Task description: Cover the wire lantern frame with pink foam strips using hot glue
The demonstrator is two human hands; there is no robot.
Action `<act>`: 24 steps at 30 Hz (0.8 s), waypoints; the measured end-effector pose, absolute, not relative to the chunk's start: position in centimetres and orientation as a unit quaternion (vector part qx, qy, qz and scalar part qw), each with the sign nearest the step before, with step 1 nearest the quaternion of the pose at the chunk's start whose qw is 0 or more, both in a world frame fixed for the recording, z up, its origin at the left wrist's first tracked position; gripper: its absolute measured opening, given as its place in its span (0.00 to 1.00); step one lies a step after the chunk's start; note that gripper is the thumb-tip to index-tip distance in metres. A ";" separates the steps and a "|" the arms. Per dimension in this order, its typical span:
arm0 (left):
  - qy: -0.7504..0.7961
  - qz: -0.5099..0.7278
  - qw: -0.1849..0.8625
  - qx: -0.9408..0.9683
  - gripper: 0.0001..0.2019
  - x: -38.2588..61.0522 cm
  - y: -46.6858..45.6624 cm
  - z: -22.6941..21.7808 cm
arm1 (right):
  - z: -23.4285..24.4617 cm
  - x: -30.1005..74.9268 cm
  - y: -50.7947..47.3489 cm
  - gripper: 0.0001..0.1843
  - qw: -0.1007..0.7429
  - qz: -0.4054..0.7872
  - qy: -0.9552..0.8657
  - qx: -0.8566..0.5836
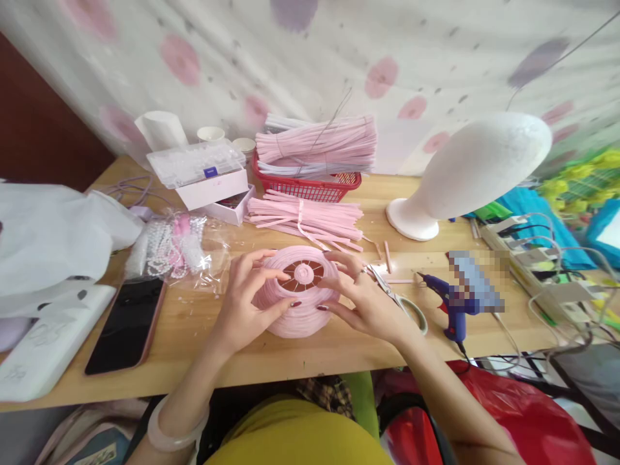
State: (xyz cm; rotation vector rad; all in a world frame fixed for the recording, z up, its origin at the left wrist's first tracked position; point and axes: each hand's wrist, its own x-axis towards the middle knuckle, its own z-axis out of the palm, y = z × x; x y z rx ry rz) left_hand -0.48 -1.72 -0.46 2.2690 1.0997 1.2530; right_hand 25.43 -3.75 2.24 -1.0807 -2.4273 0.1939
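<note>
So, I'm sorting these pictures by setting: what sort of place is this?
Probably a small craft workspace, though whether at home or in a shop I can't tell. The wooden table holds a tied bundle of pink strips, scissors and a blue glue gun.

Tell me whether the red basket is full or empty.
Full: pink and pale bundles fill the basket and rise above its rim.

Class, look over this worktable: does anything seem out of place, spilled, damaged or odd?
Slight untidiness: a short pink stick lies loose near the scissors, apart from the ribbon-tied pink bundle. It looks like a stray offcut. Nothing appears clearly spilled or damaged.
</note>
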 end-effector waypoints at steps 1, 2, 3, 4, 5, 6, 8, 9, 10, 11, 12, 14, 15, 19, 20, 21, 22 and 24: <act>0.385 0.445 0.161 0.792 0.11 -0.6 -1.7 -0.6 | 2.2 25.1 -4.0 0.14 0.240 0.070 -0.881 -0.402; 0.384 0.451 0.160 0.790 0.11 -0.8 -1.6 -0.7 | 2.2 24.8 -4.2 0.14 0.243 0.069 -0.877 -0.408; 0.383 0.456 0.159 0.788 0.10 -1.0 -1.6 -0.8 | 2.1 24.4 -4.5 0.14 0.245 0.068 -0.874 -0.415; 0.380 0.460 0.160 0.786 0.10 -1.2 -1.6 -0.9 | 2.0 24.0 -4.7 0.14 0.247 0.066 -0.870 -0.422; 0.377 0.464 0.162 0.785 0.09 -1.4 -1.6 -1.0 | 1.9 23.6 -5.0 0.14 0.249 0.065 -0.866 -0.429; 0.373 0.468 0.164 0.784 0.09 -1.6 -1.6 -1.0 | 1.8 23.2 -5.3 0.14 0.252 0.064 -0.861 -0.437; 0.367 0.473 0.164 0.784 0.08 -2.0 -1.8 -1.0 | 1.5 22.2 -5.9 0.14 0.258 0.058 -0.850 -0.455; 0.363 0.474 0.160 0.786 0.08 -2.2 -1.9 -1.0 | 1.4 21.7 -6.3 0.14 0.261 0.054 -0.846 -0.462; 0.360 0.476 0.152 0.788 0.09 -2.4 -2.0 -1.0 | 1.3 21.2 -6.6 0.15 0.263 0.050 -0.841 -0.470; 0.357 0.476 0.139 0.791 0.09 -2.6 -2.2 -0.9 | 1.2 20.7 -6.9 0.16 0.264 0.045 -0.837 -0.476; 0.354 0.476 0.123 0.795 0.10 -2.7 -2.4 -0.9 | 1.1 20.3 -7.1 0.17 0.264 0.040 -0.834 -0.483; 0.348 0.471 0.091 0.806 0.13 -2.9 -3.0 -0.8 | 0.9 19.5 -7.7 0.18 0.263 0.031 -0.829 -0.493; 0.346 0.468 0.078 0.809 0.14 -3.0 -3.2 -0.8 | 0.8 19.2 -7.9 0.18 0.262 0.028 -0.827 -0.496; 0.356 0.464 0.047 0.810 0.15 -3.3 -4.0 -0.8 | 0.4 18.7 -8.6 0.20 0.259 0.020 -0.825 -0.501; 0.358 0.463 0.040 0.810 0.14 -3.3 -4.1 -0.8 | 0.3 18.6 -8.8 0.20 0.259 0.020 -0.825 -0.502; 0.358 0.462 0.033 0.811 0.14 -3.3 -4.2 -0.9 | 0.3 18.6 -8.8 0.20 0.260 0.019 -0.824 -0.502; 0.357 0.460 0.026 0.813 0.14 -3.3 -4.3 -0.9 | 0.2 18.5 -8.9 0.19 0.263 0.018 -0.824 -0.502; 0.352 0.456 0.010 0.817 0.14 -3.3 -4.4 -1.0 | 0.1 18.5 -9.0 0.19 0.270 0.017 -0.822 -0.500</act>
